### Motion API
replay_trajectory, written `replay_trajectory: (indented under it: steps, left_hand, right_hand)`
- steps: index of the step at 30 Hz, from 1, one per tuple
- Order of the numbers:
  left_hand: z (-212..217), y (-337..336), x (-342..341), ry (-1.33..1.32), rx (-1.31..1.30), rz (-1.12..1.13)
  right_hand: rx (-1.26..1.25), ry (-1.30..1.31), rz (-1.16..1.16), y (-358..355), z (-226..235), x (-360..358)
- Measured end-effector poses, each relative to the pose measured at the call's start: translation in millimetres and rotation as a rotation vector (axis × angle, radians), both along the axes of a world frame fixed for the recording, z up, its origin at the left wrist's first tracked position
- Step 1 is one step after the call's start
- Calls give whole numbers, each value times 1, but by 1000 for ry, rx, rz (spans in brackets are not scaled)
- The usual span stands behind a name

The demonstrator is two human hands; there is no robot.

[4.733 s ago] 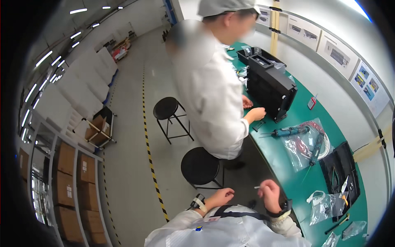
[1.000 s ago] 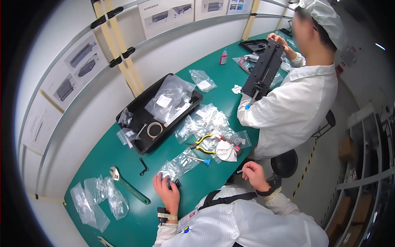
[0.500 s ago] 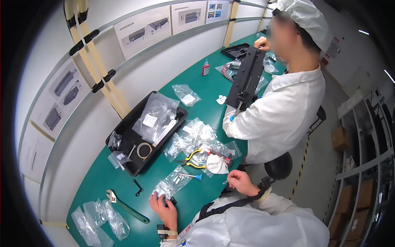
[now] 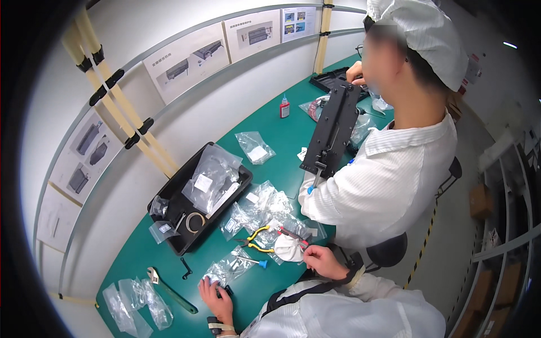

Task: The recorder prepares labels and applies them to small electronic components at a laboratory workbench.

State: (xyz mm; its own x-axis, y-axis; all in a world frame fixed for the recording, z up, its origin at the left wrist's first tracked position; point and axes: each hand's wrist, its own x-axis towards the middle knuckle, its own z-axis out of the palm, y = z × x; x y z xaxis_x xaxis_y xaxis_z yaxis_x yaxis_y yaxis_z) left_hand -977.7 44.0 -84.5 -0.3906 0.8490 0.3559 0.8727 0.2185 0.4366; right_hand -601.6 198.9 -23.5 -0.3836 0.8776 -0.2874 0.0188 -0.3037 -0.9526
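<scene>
My left hand (image 4: 216, 298) lies on the near end of a clear plastic bag (image 4: 232, 266) with small parts in it, fingers spread. A small black part (image 4: 228, 290) sits beside that hand, partly hidden. My right hand (image 4: 326, 263) is closed in a pinch at the table's near edge, close to a white cloth (image 4: 289, 248) and a red-handled tool (image 4: 293, 235); what it pinches, if anything, I cannot make out. On the bag rests a metal rod with a blue end (image 4: 262, 263). Yellow-handled pliers (image 4: 259, 238) lie just left of the cloth.
A black bin (image 4: 191, 239) holds bags and a ring-shaped coil (image 4: 195, 222). An adjustable wrench (image 4: 172, 290), a black crank-shaped part (image 4: 186, 269) and empty-looking bags (image 4: 135, 304) lie left. A co-worker (image 4: 389, 169) at right handles a long black assembly (image 4: 335, 127). A red bottle (image 4: 284, 107) stands behind.
The view has shifted slightly. My right hand has moved a little left, closer to the cloth and the red-handled tool. My left hand stays on the bag.
</scene>
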Motion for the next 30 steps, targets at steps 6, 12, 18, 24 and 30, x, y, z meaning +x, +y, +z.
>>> replay_trajectory:
  steps: [6,12,18,24,30]
  left_hand:
    - [6,6,4,-33,-1,38]
    - [2,5,4,26,-14,135]
    - [1,5,5,10,-16,156]
    - [6,7,7,-14,-33,162]
    - [7,7,6,-52,-42,165]
  right_hand:
    - [-24,14,-4,14,-9,19]
    - [-16,34,61,27,1,15]
    - [13,57,111,33,2,5]
    - [-2,79,132,36,-4,-2]
    - [0,82,132,36,-6,-7]
